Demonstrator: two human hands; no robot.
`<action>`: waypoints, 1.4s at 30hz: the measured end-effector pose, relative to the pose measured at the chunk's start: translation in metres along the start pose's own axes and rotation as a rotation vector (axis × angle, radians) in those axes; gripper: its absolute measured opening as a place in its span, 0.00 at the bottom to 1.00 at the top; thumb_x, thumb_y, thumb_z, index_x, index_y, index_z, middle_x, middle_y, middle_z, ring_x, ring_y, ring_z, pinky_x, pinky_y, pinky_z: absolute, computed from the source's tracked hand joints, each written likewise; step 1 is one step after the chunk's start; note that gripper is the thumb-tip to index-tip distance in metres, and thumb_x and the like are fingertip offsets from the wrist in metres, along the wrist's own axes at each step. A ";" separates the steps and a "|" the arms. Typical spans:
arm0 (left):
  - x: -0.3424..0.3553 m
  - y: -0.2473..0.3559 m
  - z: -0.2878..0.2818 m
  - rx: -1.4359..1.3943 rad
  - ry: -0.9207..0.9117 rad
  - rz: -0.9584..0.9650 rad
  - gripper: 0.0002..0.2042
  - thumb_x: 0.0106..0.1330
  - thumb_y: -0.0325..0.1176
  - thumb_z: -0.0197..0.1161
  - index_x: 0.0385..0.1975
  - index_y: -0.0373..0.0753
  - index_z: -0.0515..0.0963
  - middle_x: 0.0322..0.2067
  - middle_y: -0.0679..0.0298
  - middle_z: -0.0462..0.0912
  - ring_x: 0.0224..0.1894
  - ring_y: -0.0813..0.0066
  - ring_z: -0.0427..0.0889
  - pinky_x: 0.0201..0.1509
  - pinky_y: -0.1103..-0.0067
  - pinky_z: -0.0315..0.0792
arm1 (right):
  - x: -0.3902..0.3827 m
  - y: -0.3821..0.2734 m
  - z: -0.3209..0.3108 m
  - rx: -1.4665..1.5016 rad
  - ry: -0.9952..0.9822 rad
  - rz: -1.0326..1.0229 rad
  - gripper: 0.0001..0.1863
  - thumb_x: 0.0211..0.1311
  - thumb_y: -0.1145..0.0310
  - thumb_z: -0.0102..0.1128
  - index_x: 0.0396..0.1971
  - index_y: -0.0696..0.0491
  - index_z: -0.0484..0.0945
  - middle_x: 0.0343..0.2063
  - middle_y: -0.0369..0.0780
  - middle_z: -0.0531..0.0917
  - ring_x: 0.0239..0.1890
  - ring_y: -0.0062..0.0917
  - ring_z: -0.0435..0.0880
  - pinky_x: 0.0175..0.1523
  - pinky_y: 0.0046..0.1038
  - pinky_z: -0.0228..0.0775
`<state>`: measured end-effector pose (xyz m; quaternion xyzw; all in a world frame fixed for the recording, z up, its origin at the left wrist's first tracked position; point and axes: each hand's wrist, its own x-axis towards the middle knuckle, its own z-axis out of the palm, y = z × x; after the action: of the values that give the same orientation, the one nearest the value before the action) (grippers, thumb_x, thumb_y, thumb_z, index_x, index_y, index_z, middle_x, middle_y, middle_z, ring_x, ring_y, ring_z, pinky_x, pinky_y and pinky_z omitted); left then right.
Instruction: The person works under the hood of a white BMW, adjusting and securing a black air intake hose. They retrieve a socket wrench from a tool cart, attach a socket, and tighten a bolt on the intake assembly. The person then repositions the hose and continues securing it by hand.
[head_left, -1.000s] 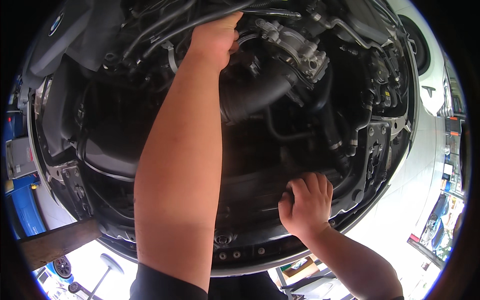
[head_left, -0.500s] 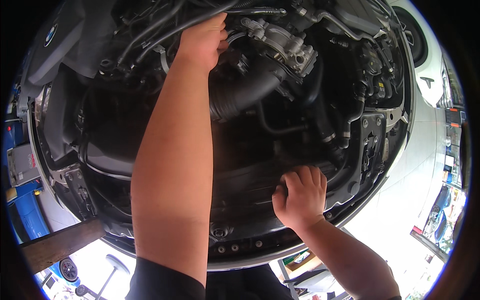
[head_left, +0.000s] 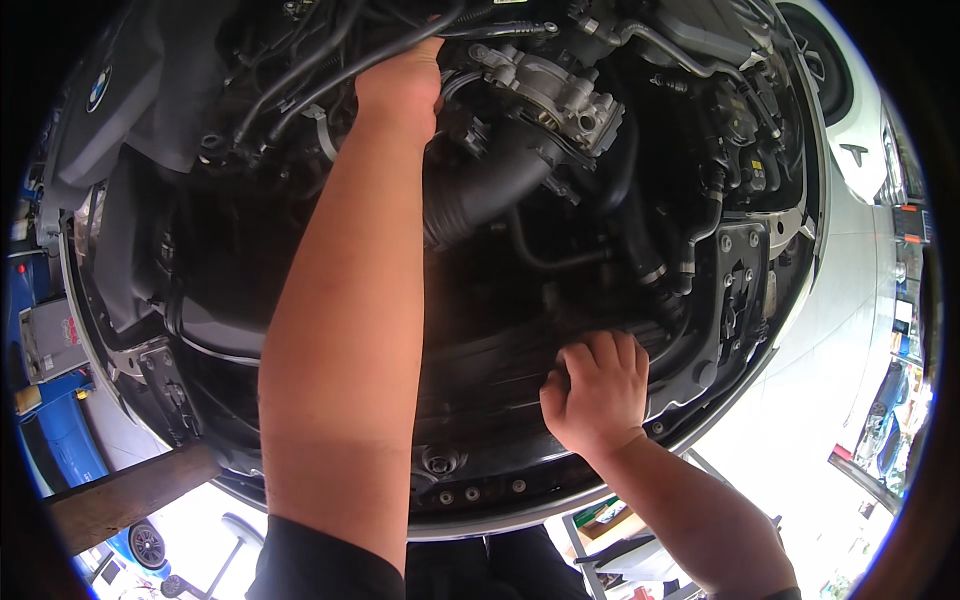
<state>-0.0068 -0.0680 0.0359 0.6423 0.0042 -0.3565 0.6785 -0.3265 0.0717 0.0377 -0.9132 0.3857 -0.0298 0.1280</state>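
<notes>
My left hand reaches deep into a car's engine bay. Its fingers pass beneath a black hose and are hidden there, so what they touch does not show. Just right of it sits a silver throttle body, joined to a wide ribbed black intake hose. Nearer to me, my right hand rests at the front of the bay. Its bent fingers hook over the edge of a black front panel, with the thumb apart on the near side.
A dark plastic engine cover fills the far left. Thin coolant pipes run across the middle right. A brown beam juts in at the lower left, near a blue object. On the right stands a white car.
My left hand has gone slightly farther in, and its fingers have slipped out of sight under the hose. The view has shifted a little; my right hand stays on the panel.
</notes>
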 end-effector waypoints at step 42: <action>0.015 -0.030 -0.017 -0.148 -0.160 0.191 0.17 0.62 0.37 0.75 0.46 0.33 0.83 0.42 0.62 0.87 0.35 0.76 0.80 0.36 0.76 0.73 | 0.312 -0.070 -0.101 -0.393 -0.215 -0.251 0.31 0.58 0.70 0.54 0.65 0.54 0.73 0.54 0.49 0.82 0.56 0.40 0.82 0.60 0.35 0.74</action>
<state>-0.0019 -0.0580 0.0000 0.5574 -0.0846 -0.3392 0.7531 -0.0742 -0.1251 0.1395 -0.9592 0.2520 0.1272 -0.0165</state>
